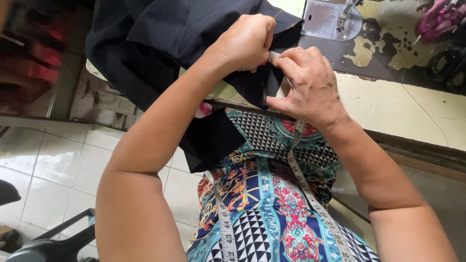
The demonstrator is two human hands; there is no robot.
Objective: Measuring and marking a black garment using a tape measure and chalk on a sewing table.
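Dark fabric (160, 43) hangs from the upper left across the counter (403, 106) edge and down over the person's patterned lap. The left hand (242, 43) is closed in a fist, gripping a fold of this fabric. Just beside it, touching it, the right hand (306, 85) pinches the fabric edge together with a measuring tape (303, 182) between curled fingers; the tape trails down over the lap. Farther right, a sewing machine plate (330, 19) sits on the worn counter.

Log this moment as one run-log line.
left hand: pinching dark fabric | right hand: holding measuring tape against fabric edge | nearby: sewing machine table
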